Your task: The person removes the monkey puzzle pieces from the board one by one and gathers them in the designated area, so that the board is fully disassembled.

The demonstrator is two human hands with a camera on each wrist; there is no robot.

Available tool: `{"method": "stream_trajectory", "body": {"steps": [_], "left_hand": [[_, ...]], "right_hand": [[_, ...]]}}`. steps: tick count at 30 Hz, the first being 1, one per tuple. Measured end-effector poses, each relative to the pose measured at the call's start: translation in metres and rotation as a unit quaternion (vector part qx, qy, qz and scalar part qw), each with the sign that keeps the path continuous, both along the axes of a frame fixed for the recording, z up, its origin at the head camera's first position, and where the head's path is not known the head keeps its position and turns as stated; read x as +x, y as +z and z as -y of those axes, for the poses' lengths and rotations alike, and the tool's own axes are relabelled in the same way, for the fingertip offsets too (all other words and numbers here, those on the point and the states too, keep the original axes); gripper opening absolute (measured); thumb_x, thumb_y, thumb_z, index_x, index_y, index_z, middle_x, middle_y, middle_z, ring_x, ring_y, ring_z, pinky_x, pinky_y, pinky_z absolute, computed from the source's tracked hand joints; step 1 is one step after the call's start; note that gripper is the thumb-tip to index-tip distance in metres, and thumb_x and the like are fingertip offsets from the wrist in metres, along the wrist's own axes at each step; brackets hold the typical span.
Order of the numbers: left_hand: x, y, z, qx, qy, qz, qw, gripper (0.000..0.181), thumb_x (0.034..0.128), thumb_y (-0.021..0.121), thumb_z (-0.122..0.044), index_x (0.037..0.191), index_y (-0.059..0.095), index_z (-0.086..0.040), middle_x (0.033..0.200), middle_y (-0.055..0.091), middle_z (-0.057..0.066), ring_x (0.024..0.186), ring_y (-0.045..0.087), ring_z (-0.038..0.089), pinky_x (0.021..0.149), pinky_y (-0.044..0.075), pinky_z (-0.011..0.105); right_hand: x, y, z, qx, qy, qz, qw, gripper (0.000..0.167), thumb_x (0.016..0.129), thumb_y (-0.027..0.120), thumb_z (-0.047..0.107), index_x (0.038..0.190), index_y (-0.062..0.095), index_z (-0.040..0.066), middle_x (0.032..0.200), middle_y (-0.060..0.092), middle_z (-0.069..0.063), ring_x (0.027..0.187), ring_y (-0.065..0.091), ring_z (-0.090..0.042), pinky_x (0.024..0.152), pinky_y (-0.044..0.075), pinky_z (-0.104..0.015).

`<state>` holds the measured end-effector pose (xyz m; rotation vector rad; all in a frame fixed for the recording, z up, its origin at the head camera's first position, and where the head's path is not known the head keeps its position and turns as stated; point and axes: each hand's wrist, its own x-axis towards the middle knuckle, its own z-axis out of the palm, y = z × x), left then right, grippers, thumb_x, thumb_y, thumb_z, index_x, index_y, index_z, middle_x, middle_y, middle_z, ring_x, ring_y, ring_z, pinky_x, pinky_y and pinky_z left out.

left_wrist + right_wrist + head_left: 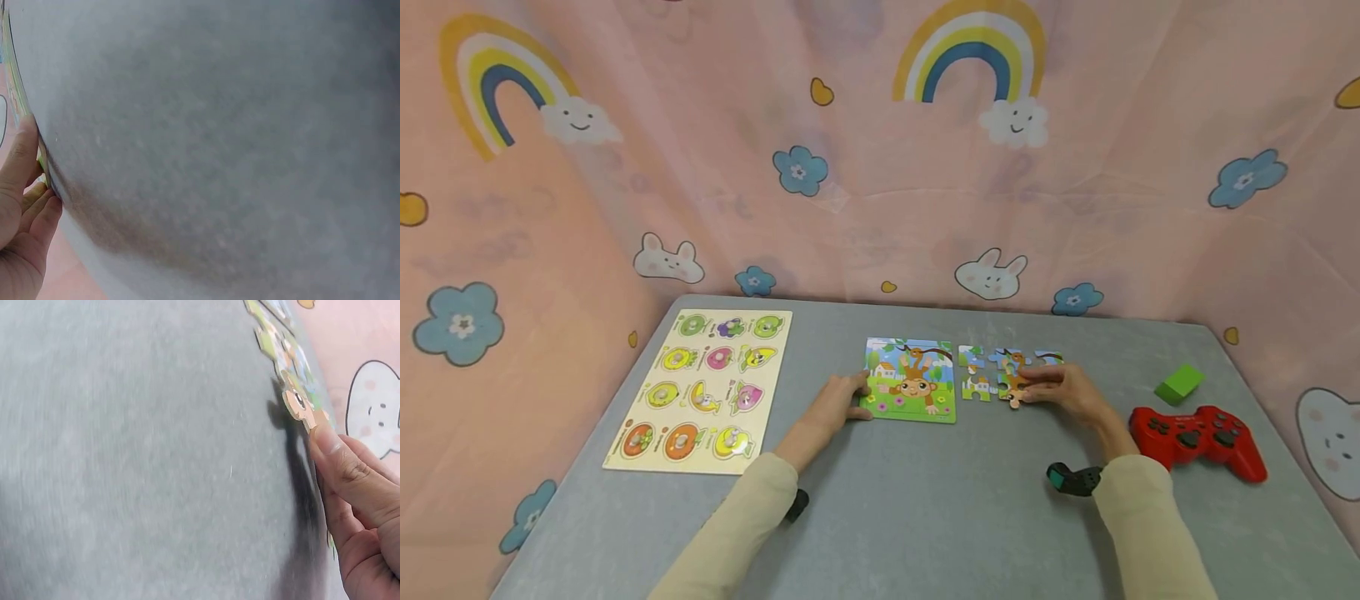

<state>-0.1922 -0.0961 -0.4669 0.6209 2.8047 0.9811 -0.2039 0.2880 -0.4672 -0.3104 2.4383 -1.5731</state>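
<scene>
A square monkey picture board (912, 398) lies flat on the grey table. My left hand (838, 402) grips it at its left edge and lower left corner; in the left wrist view, the thumb and fingertips (26, 128) meet the board's thin edge. Over to the right, my right hand (1067, 392) pinches a jigsaw piece (1015, 398) with part of the monkey's face on it. The right wrist view has this piece (299, 405) between thumb and fingers, slightly above the table with a shadow beneath. Several other jigsaw pieces (976, 388) lie between board and right hand.
A cream fruit peg puzzle (730, 333) lies at the left of the table (917, 517). To the right are a green block (1180, 383) and a red game controller (1198, 437). Behind stands a pink patterned curtain (880, 217).
</scene>
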Motion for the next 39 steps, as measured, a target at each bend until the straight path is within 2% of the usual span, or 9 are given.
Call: {"method": "stream_trajectory", "body": {"steps": [7,16,20,23,27,30,33,37,39], "left_hand": [[0.0,0.0,0.0,0.005,-0.003,-0.007,1.0,0.062,0.0716,0.081,-0.009,0.124,0.055,0.014,0.101,0.069,0.016,0.103,0.063,0.029,0.092,0.05,0.041],[0.0,0.0,-0.001,0.009,0.006,0.001,0.9999,0.064,0.0718,0.08,-0.008,0.125,0.054,0.013,0.102,0.069,0.016,0.104,0.063,0.029,0.093,0.05,0.04],[0.001,0.0,0.0,0.005,0.001,0.0,1.0,0.066,0.0723,0.08,-0.009,0.127,0.052,0.014,0.103,0.069,0.016,0.106,0.063,0.03,0.094,0.049,0.041],[0.001,0.0,0.0,0.003,-0.002,-0.004,1.0,0.066,0.0724,0.08,-0.01,0.127,0.052,0.014,0.103,0.069,0.016,0.106,0.063,0.03,0.095,0.049,0.041],[-0.001,-0.001,-0.001,0.005,0.006,0.002,1.0,0.057,0.0729,0.08,-0.011,0.122,0.058,0.011,0.109,0.068,0.018,0.11,0.061,0.031,0.096,0.048,0.041],[-0.002,-0.002,-0.002,0.004,0.012,0.01,0.9999,0.047,0.0732,0.08,-0.011,0.114,0.063,0.008,0.117,0.065,0.019,0.115,0.058,0.032,0.098,0.047,0.04],[-0.002,-0.001,-0.002,0.002,0.012,0.012,0.9998,0.044,0.0732,0.08,-0.011,0.11,0.064,0.007,0.121,0.063,0.019,0.117,0.057,0.032,0.099,0.046,0.04],[-0.001,0.0,-0.001,0.001,0.008,0.013,0.9999,0.049,0.0727,0.08,-0.011,0.114,0.063,0.008,0.114,0.066,0.019,0.114,0.059,0.032,0.098,0.047,0.04],[-0.001,-0.001,-0.001,0.002,0.008,0.014,0.9999,0.05,0.0726,0.08,-0.01,0.115,0.063,0.008,0.112,0.067,0.018,0.113,0.059,0.031,0.098,0.047,0.04]], "right_hand": [[0.0,0.0,-0.004,0.034,0.015,-0.026,0.999,0.043,0.081,0.071,-0.004,0.117,0.056,-0.02,0.116,0.058,-0.037,0.082,0.066,-0.003,0.07,0.055,-0.017],[-0.002,0.003,0.0,0.14,0.009,-0.049,0.9888,0.042,0.079,0.077,0.007,0.115,0.064,-0.011,0.108,0.066,-0.026,0.082,0.061,-0.009,0.063,0.051,-0.017],[-0.002,0.004,0.001,0.142,0.01,-0.046,0.9888,0.042,0.079,0.077,0.006,0.114,0.064,-0.012,0.102,0.068,-0.025,0.082,0.063,-0.013,0.064,0.052,-0.017],[-0.003,0.004,0.002,0.144,0.006,-0.032,0.9891,0.042,0.078,0.078,0.006,0.113,0.064,-0.013,0.095,0.069,-0.021,0.077,0.063,-0.012,0.062,0.051,-0.017],[-0.004,0.006,0.002,0.154,0.001,-0.013,0.9879,0.043,0.079,0.077,0.006,0.115,0.063,-0.012,0.09,0.069,-0.015,0.075,0.059,-0.009,0.061,0.05,-0.018],[-0.004,0.007,0.001,0.149,0.001,-0.01,0.9888,0.044,0.079,0.077,0.005,0.116,0.062,-0.013,0.093,0.067,-0.016,0.076,0.057,-0.01,0.062,0.051,-0.018],[-0.003,0.006,-0.002,0.129,-0.004,-0.005,0.9917,0.047,0.08,0.077,0.006,0.119,0.06,-0.013,0.105,0.065,-0.023,0.084,0.062,-0.017,0.069,0.052,-0.017],[0.003,0.005,-0.006,0.067,-0.017,-0.005,0.9976,0.051,0.083,0.074,0.007,0.125,0.054,-0.015,0.119,0.059,-0.032,0.093,0.066,-0.014,0.076,0.051,-0.013],[0.006,0.005,-0.007,0.028,-0.02,-0.007,0.9994,0.05,0.086,0.071,0.005,0.126,0.051,-0.017,0.119,0.057,-0.035,0.092,0.066,-0.007,0.077,0.05,-0.011]]}}
